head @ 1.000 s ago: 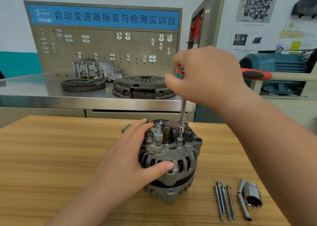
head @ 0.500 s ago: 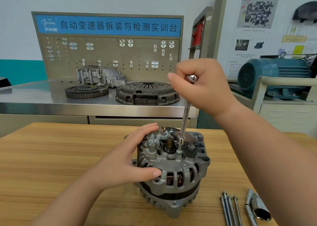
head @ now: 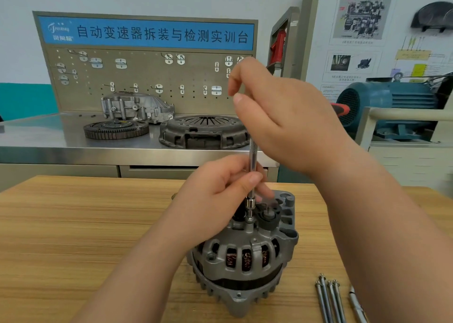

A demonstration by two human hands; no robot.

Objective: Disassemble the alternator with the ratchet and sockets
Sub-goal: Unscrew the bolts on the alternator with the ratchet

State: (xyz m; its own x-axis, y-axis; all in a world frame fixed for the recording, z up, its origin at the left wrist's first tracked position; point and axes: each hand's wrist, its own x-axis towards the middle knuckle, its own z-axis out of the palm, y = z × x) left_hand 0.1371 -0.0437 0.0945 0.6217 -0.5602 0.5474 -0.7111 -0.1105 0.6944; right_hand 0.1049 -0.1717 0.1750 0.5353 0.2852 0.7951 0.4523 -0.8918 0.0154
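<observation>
Working at a grey cast-metal alternator [head: 253, 244] standing upright on a light wood-grain tabletop [head: 73, 237], right of centre and close to the near edge. Pinching a slim chrome extension bar [head: 253, 158] with the left hand [head: 215, 200], thumb and curled fingertips closing narrowly on the shaft just above the small chrome socket [head: 250, 205] set down on the alternator's top face. Reaching over with the right hand [head: 286, 119], fingers loosely curled about the bar's upper end; hiding that end behind the palm, so impossible to tell whether gripping it or only cupping it. Keeping the bar close to vertical. Leaving a broad sweep of tabletop to the alternator's left, out to the frame's edge, and a narrower strip to its right. Leaving in that strip, near the bottom right corner, four long thin steel bolts [head: 334, 303] lying side by side, heads pointing away, plus one silver tool shaft [head: 356, 305] just beside them, all cut off by the lower frame edge. Showing beyond the table's far edge one stainless-steel workbench [head: 49, 136] bearing three parts well apart from the alternator: one dark toothed flywheel ring [head: 116, 130], one dark round clutch cover [head: 203, 131], one silver aluminium housing [head: 137, 107]. Taking in, behind the bench, one grey pegboard [head: 147, 77] with a blue header of Chinese characters, and at far right one blue electric motor [head: 397, 102]
</observation>
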